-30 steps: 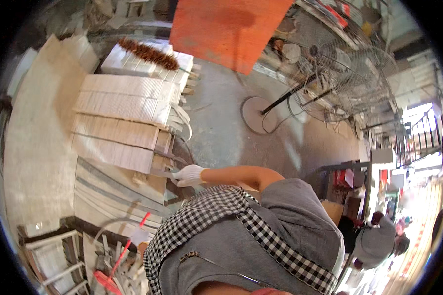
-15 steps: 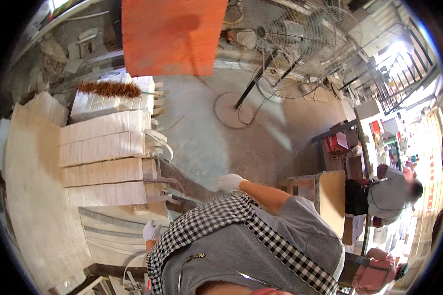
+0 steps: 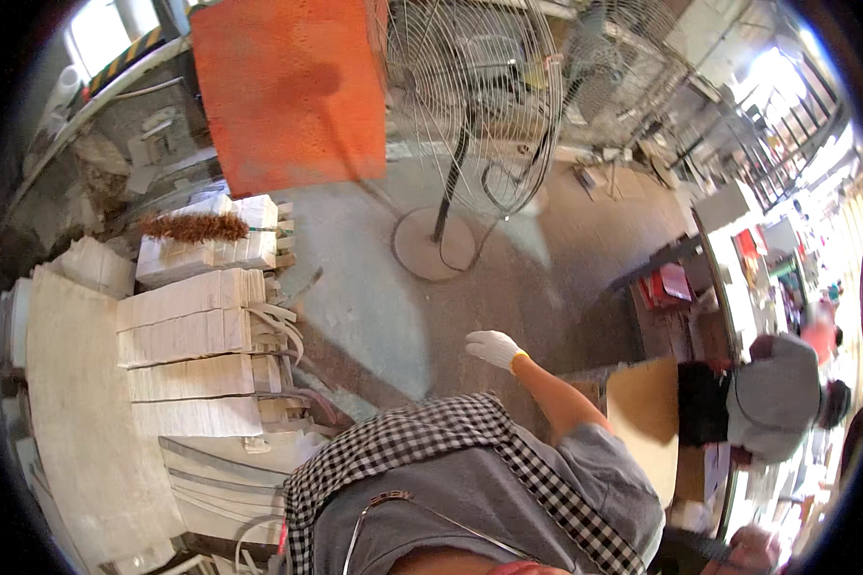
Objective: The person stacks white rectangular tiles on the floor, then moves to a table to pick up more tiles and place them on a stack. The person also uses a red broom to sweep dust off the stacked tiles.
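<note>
My right hand [image 3: 494,349], in a white glove with a yellow cuff, is held out over the floor in front of me. Its fingers stretch loosely to the left, and nothing shows in them. I cannot make out my left hand; the edge of the black-and-white checked apron [image 3: 393,436] is where its arm would emerge. To my left stand bundles of pale thin wooden sheets [image 3: 182,335], stacked side by side with strap ends hanging off them. A brown bristly brush [image 3: 194,227] lies on the farther stack.
A large pale board [image 3: 81,402] lies at the far left. An orange panel [image 3: 292,96] stands ahead, beside a pedestal fan [image 3: 475,96] with a round base [image 3: 434,244]. On the right are a wooden board [image 3: 642,412], a cluttered workbench [image 3: 724,307] and a co-worker in grey [image 3: 775,398].
My right hand has swung outward to the right, its arm more extended. My gloved left hand, seen earlier beside the apron, has dropped from sight. The view has shifted too.
</note>
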### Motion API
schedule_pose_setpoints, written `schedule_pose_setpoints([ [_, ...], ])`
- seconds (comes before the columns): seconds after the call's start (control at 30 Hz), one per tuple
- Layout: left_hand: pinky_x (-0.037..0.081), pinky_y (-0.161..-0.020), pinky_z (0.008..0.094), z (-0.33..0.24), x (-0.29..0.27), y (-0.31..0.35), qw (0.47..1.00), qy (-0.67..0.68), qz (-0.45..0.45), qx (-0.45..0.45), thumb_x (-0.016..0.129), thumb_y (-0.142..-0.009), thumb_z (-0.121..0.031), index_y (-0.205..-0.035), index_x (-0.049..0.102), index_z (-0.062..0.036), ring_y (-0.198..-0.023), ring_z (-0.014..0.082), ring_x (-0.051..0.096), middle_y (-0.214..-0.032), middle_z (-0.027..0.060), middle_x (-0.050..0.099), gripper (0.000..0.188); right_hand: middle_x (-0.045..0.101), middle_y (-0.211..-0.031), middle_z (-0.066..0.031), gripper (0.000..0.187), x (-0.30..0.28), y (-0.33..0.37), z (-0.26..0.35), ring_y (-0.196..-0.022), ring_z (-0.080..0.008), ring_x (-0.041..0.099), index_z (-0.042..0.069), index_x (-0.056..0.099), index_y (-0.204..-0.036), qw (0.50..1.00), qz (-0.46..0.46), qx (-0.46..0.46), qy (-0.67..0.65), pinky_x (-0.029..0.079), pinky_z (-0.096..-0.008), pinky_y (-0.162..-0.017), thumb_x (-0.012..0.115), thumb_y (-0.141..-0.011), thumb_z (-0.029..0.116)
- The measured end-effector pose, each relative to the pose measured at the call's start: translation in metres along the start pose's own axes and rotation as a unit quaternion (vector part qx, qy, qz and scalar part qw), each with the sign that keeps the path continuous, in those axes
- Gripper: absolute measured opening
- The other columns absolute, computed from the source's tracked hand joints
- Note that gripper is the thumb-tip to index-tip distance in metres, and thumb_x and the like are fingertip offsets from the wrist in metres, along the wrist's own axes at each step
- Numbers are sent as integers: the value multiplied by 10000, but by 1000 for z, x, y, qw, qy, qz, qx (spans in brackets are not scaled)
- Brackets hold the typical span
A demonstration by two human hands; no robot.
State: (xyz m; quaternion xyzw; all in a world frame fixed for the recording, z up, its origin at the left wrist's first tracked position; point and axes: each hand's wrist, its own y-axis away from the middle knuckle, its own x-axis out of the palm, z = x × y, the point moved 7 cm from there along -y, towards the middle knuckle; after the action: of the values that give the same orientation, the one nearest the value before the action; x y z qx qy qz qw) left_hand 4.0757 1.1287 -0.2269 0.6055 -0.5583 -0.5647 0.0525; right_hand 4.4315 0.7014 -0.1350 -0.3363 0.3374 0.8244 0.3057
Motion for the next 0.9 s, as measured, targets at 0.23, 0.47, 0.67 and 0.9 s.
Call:
schedule_pose_setpoints([
  [0.23, 505, -869, 447, -196, 12, -13, 989, -45, 25, 138, 633, -854, -393, -1045, 678, -46, -1026, 348, 647, -1033, 189, 685, 399, 687, -922, -12, 330, -137, -7, -71, -740, -102, 625, 27, 651, -1239, 932, -134, 100, -322, 501, -246, -661, 603, -949, 176],
  [0.47, 513, -819, 490, -273, 35, -84, 970, -134, 57, 193, 637, -798, -441, -958, 700, -45, -927, 419, 657, -984, 232, 689, 432, 683, -895, -9, 321, -266, -82, -114, -721, -91, 621, 10, 675, -1194, 888, -256, 99, -368, 500, -245, -623, 627, -953, 217],
  [0.67, 513, -814, 486, -311, 35, -142, 983, -80, 14, 164, 633, -798, -450, -974, 700, -41, -933, 410, 658, -992, 228, 689, 450, 691, -915, -21, 326, -373, -206, -132, -752, -108, 627, 11, 679, -1185, 900, -303, 69, -306, 505, -262, -650, 649, -936, 218],
  [0.9, 501, -845, 502, -386, -8, -132, 991, 12, -56, 122, 616, -811, -415, -1005, 689, -44, -976, 431, 642, -1030, 243, 679, 425, 693, -959, -34, 323, -436, -326, -132, -796, -129, 634, 11, 677, -1179, 899, -314, 17, -306, 506, -276, -690, 657, -927, 212],
])
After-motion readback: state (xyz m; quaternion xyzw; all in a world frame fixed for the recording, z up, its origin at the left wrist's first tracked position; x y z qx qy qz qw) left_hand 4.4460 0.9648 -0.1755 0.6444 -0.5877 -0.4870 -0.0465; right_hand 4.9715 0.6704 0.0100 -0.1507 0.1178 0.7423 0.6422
